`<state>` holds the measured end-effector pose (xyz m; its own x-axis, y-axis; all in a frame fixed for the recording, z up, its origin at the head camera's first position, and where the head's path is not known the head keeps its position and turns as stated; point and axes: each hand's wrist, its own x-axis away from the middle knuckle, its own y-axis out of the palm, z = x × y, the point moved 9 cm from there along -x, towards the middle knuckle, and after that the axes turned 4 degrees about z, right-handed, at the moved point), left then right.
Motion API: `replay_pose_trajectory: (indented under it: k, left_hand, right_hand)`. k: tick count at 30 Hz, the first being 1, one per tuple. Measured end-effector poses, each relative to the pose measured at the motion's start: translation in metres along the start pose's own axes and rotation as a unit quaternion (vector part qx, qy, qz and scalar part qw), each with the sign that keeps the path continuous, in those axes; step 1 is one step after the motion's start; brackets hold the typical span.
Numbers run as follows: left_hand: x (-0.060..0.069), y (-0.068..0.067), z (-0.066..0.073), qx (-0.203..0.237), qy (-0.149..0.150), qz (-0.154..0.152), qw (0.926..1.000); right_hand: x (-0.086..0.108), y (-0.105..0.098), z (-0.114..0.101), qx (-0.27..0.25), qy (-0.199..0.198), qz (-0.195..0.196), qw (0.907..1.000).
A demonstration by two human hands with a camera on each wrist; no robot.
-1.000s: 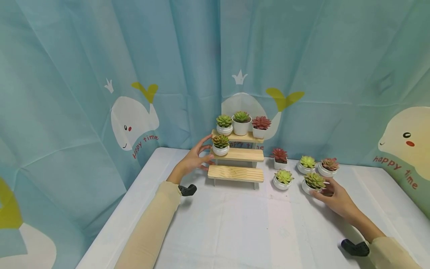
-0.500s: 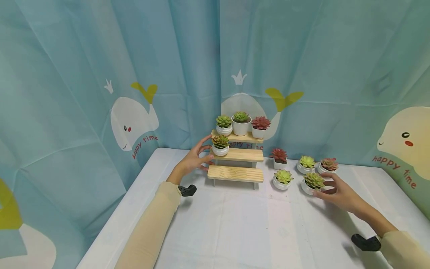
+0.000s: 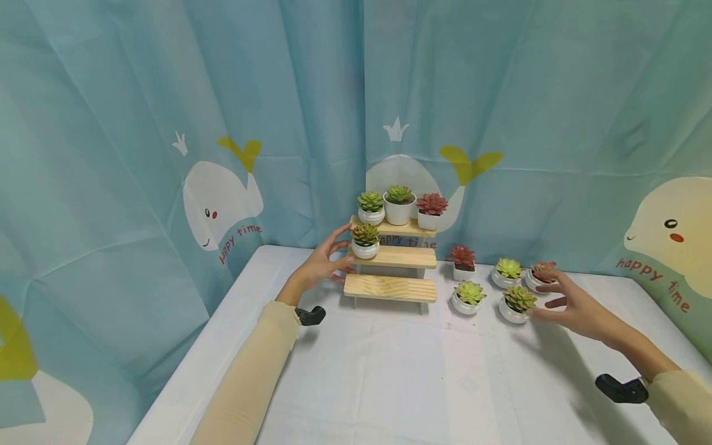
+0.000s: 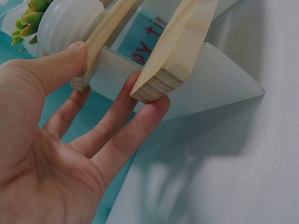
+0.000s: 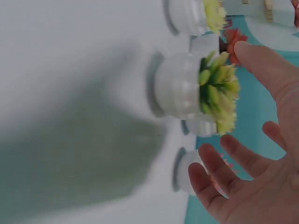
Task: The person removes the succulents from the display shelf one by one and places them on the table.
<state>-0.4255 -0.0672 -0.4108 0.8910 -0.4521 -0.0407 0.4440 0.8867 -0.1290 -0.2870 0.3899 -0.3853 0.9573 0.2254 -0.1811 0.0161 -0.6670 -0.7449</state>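
Note:
At the left end of a three-tier wooden stand (image 3: 390, 288), my left hand (image 3: 317, 266) grips the plank ends; in the left wrist view its thumb lies on one plank (image 4: 107, 33) and two fingertips touch another (image 4: 174, 70). A dark-tipped green succulent (image 3: 365, 241) stands on the middle tier beside the fingers. My right hand (image 3: 581, 314) is spread beside a green succulent in a round white pot (image 3: 513, 313). The right wrist view shows that pot (image 5: 177, 86) standing between thumb and fingers, touched by neither.
Three potted succulents, two green (image 3: 398, 210) and a red one (image 3: 431, 212), line the top tier. On the white table (image 3: 411, 371), a red one (image 3: 463, 270), two light green ones (image 3: 466, 303) (image 3: 506, 279) and a reddish one (image 3: 536, 282) surround the right-hand pot. A blue curtain (image 3: 311, 123) hangs behind.
My right hand has let go of the green succulent's pot and moved right and slightly up, its fingers spreading. The pot stays where it was. My left hand has not moved.

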Motion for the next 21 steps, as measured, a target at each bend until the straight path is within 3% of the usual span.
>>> replay_pose_trajectory:
  k: [3,11,21]
  left_hand:
    - [0.001,0.000,0.001,-0.001,0.001,-0.002,1.0000]
    - [-0.001,0.000,0.000,-0.001,-0.003,-0.001,1.0000]
    - [-0.001,0.000,-0.001,0.000,-0.005,0.001,1.0000]
  right_hand:
    - [-0.004,-0.007,-0.006,0.014,-0.012,0.008,0.9998]
    - [-0.013,-0.017,-0.021,0.024,0.025,-0.017,0.9993]
    - [-0.031,-0.031,-0.044,0.016,0.006,0.003,0.9999]
